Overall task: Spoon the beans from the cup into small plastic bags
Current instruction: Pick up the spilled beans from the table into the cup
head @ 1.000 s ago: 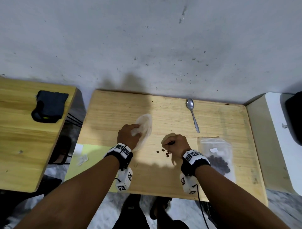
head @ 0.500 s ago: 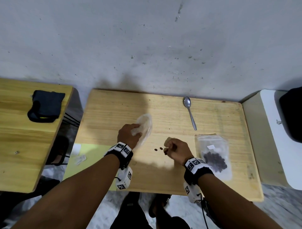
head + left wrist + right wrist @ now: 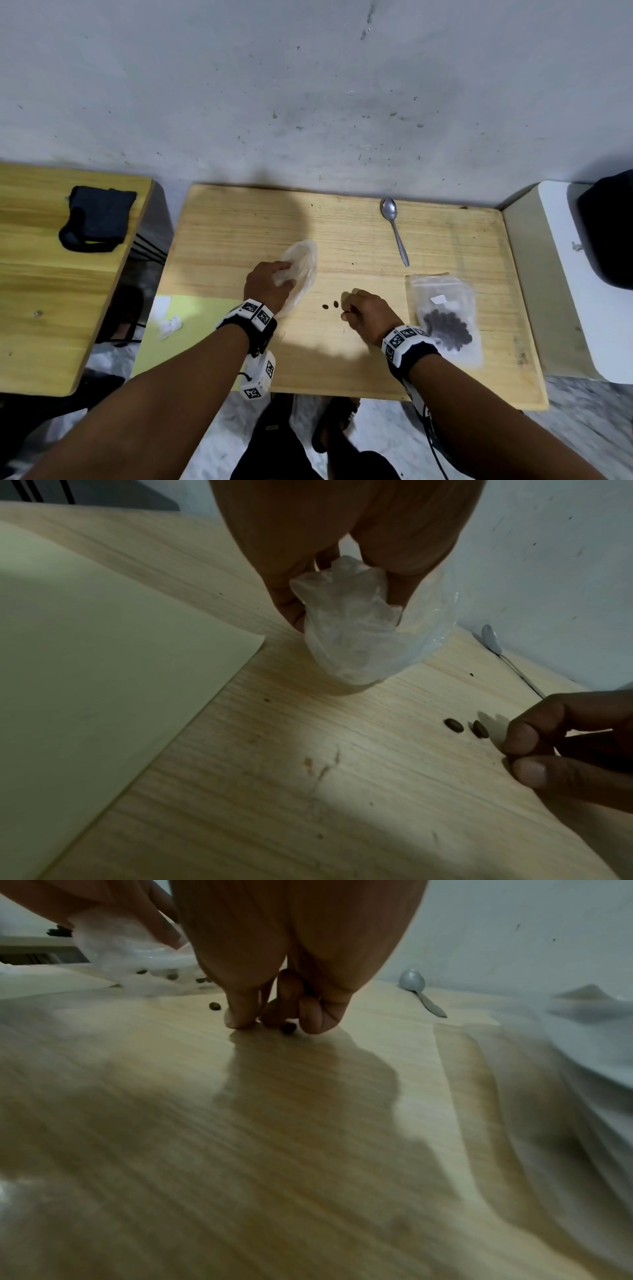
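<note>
My left hand (image 3: pixel 279 279) grips the crumpled end of a clear plastic bag (image 3: pixel 303 267) that lies on the wooden table (image 3: pixel 239 233); the left wrist view shows the bag (image 3: pixel 349 631) bunched between its fingers. My right hand (image 3: pixel 346 310) is curled, fingertips down on the table, and pinches a dark bean (image 3: pixel 287 1027) between thumb and fingers. Two loose beans (image 3: pixel 330 305) lie just left of it, also seen as beans (image 3: pixel 466 726) in the left wrist view. A metal spoon (image 3: pixel 394 229) lies untouched at the back.
A zip bag holding a heap of beans (image 3: pixel 445 325) lies flat right of my right hand. A pale green sheet (image 3: pixel 191 315) overhangs the table's left front. A dark pouch (image 3: pixel 96 219) sits on the neighbouring table. A white block (image 3: pixel 582 274) borders the right side.
My right hand has drawn slightly back and closed its fingertips on one of the three loose beans; two stay on the table. My left hand still grips the bag in place.
</note>
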Demonstrator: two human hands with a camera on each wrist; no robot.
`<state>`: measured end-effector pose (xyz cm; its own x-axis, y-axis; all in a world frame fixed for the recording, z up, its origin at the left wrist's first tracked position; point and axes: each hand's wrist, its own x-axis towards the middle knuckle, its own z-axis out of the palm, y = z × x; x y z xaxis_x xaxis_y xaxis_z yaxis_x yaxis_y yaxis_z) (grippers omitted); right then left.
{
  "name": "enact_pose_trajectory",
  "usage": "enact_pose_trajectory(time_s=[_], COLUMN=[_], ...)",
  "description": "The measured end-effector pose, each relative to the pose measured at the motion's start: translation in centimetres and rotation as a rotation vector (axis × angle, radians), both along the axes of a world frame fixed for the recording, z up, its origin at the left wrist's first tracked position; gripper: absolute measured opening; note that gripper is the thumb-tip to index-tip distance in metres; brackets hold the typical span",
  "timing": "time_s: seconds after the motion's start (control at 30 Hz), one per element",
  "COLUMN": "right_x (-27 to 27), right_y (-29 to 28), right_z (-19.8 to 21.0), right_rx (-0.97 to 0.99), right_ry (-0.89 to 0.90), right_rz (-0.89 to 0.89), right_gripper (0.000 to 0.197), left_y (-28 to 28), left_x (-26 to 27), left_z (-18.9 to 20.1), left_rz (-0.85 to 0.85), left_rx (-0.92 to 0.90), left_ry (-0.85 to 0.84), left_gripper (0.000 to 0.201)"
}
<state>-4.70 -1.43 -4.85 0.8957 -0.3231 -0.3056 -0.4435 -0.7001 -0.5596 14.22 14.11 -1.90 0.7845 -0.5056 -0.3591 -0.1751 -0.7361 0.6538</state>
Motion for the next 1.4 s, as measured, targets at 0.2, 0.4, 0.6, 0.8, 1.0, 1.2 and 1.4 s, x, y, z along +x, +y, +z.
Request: enact_pose_trajectory(time_s=[0.2,0.4,0.6,0.8,1.0,1.2,1.4], right_x=[0.8,0.6,-0.8,-0.5,-0.4,-0.2,-0.3], right_y=[0.4,0.2,-0.5,0.1,1.0,0.8,0.1], right_z=[0.2,1.0,2.0,1.3,0.4,0.3,0.0], right_rx=[-0.069,0.218,0.983,0.517,0.182,0.107,0.150], right_ry=[0.055,-0.083,-0.134,0.000,0.039,0.060,0.127], right_rz=[0.022,-0.411,-1.000,-0.732,-0.486,-0.437,-0.300], right_gripper=[0.005,0.007,0.030,0.020,0.016,0.007,0.010], left_y=[0.1,0.4,0.2,-0.1,-0.2,-0.1,-0.5], left_x=[-0.2,-0.1,-0.1,-0.2,0.0,0.3,0.5], left_z=[0.3,0.3,-0.2,-0.6,-0.9,-1.2,-1.2], left_rz=[-0.013,-0.016,0.003,-0.014,-0.021,-0.004,-0.025], left_rx=[0.008,0.005,-0.005,-0.002,0.011,0.020,0.011], left_ry=[-0.009,-0.020,-0.012,-0.014,-0.014,-0.012,-0.026], left_gripper=[0.038,0.038,0.037,0.037,0.038,0.038,0.037])
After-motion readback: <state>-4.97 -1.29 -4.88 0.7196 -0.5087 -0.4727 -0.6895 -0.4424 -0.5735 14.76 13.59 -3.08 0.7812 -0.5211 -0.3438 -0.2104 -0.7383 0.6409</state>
